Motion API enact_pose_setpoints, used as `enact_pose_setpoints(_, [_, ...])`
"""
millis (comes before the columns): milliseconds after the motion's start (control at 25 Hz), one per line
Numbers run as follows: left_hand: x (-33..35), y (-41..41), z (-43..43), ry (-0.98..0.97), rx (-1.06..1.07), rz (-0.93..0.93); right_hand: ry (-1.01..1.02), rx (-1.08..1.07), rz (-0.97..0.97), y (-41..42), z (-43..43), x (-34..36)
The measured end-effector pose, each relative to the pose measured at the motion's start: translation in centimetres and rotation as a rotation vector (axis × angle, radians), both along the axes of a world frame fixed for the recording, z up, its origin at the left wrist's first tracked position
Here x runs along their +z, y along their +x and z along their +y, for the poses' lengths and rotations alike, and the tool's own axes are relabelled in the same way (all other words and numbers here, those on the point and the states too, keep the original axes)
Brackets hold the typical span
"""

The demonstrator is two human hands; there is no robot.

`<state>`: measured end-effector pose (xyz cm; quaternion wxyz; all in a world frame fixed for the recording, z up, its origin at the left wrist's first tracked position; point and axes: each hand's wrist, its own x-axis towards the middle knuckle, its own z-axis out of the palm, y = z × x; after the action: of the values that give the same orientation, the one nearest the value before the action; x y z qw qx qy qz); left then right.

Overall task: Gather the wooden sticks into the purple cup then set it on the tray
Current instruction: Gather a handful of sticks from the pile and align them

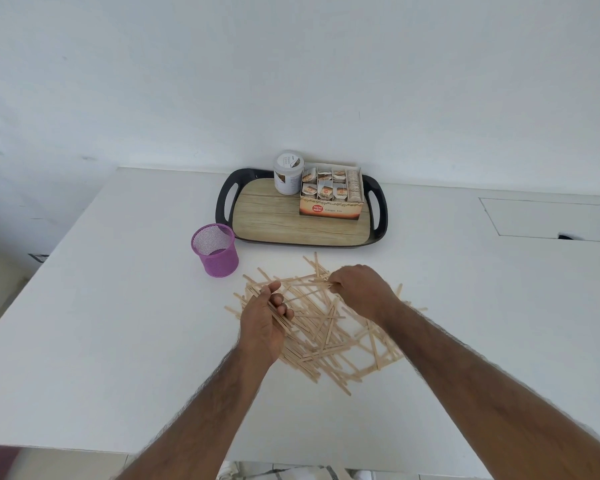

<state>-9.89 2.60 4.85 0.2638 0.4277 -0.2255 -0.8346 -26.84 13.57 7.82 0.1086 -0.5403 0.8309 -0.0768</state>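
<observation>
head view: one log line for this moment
phase: gathering | left hand: holds sticks | right hand: pinches one | purple cup: upright beside tray

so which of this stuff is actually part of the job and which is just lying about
Part of the job:
- wooden sticks, scattered on the table, a bunch held in the left hand, the right hand pinching at them
- purple cup
- tray

Just lying about:
- white jar, on the tray
- tea box, on the tray
</observation>
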Motion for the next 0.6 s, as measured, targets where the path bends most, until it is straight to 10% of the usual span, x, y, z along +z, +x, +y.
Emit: enact_pose_setpoints(600, [0.4, -2.3, 1.3, -0.026, -0.056, 0.195, -0.086, -0.221, -0.339, 4.4, -2.4, 4.6])
